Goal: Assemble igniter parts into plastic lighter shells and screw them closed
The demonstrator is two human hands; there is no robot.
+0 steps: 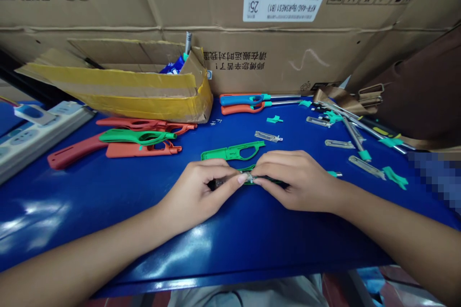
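Observation:
My left hand point(207, 184) and my right hand point(293, 180) meet over the blue table, both closed on a green lighter shell half point(248, 169) with small clear and dark parts in it. Thumbs and fingertips pinch at its middle, and my fingers hide most of it. Past my right hand shows a metal tip point(337, 174) with a teal bit; whether it joins the shell is hidden. Just beyond my hands lies another green shell half point(233, 151), hollow side up. Clear fuel tanks point(268, 136) and teal triggers point(395, 177) lie loose behind and to the right.
Red shells point(77, 150) and a green shell point(133, 135) are piled at left, near a white power strip point(43, 132). Behind stands a yellow-taped cardboard box point(144, 103). Blue point(237, 100) and orange lighters point(236, 109) lie at the back. Metal tubes point(353, 135) and a screwdriver point(378, 127) are at right.

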